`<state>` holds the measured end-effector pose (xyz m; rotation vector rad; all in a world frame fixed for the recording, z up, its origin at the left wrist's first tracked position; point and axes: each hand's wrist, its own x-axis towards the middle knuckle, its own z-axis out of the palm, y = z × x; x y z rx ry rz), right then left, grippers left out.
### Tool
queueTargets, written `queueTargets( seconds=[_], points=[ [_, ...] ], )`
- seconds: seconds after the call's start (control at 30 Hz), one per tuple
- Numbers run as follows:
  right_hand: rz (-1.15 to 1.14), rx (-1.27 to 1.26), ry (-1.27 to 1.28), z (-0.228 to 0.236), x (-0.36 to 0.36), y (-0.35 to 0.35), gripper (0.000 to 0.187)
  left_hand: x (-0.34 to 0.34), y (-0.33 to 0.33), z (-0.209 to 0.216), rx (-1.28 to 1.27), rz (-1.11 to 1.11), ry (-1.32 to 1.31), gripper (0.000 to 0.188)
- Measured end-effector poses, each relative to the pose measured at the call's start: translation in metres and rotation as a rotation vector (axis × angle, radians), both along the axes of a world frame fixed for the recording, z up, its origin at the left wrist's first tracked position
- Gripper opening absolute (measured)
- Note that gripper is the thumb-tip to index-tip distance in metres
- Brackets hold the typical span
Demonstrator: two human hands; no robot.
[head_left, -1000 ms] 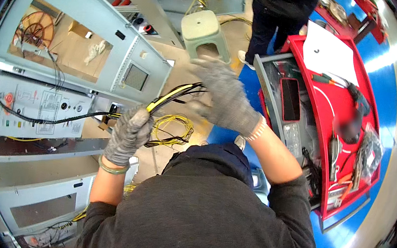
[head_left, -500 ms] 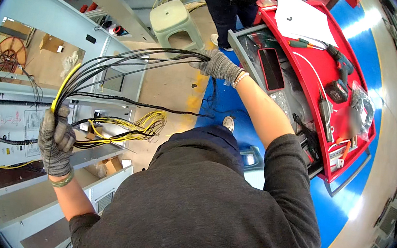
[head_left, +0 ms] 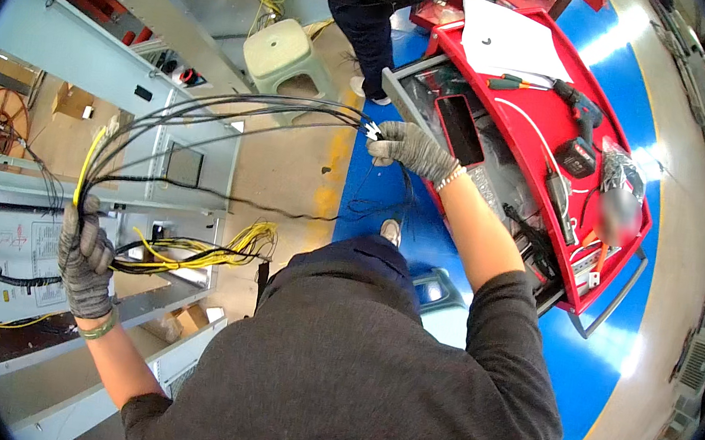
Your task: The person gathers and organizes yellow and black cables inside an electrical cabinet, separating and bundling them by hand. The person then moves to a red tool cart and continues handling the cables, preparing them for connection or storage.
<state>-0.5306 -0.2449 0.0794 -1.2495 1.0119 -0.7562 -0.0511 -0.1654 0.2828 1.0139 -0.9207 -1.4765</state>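
Black wires [head_left: 352, 113] arch between my two gloved hands. My left hand [head_left: 87, 264], in a grey knitted glove, is closed around their lower end, together with a yellow wire [head_left: 86, 165]. The fingers of my right hand [head_left: 413, 149], gloved alike, pinch the far ends, where small white tips or markers [head_left: 371, 130] stick out. A thin dark strand hangs below the right hand. Beside my left hand, a loose bunch of yellow and black wires [head_left: 232, 250] spreads to the right. A black wrapped cable [head_left: 11, 277] runs in from the left.
Grey cabinet framing [head_left: 59, 121] stands on the left. At the right, a red tool cart [head_left: 530, 123] carries a drill [head_left: 584, 129] and paper; its open drawer holds a phone [head_left: 460, 130]. A pale stool [head_left: 281, 48] and a person's dark-trousered legs [head_left: 356, 34] are beyond.
My right hand has shifted slightly right and down relative to the wires, and the white tips now show at its fingers. My left hand keeps its grip. The whole view has shifted a little.
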Motion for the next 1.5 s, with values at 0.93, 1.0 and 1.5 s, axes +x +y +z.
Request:
queueTargets(
  seconds=[0.93, 1.0, 1.5],
  points=[
    [-0.366, 0.036, 0.493, 0.149, -0.172, 0.135, 0.023, -0.030, -0.050, -0.089, 0.140, -0.109, -0.494, 0.038],
    [-0.346, -0.184, 0.691, 0.149, -0.185, 0.131, 0.022, -0.044, -0.048, -0.105, 0.135, -0.180, -0.519, 0.038],
    [-0.591, -0.222, 1.171, 0.126, -0.321, 0.079, 0.025, -0.222, -0.013, -0.160, 0.469, -0.390, -0.440, 0.037]
  ],
)
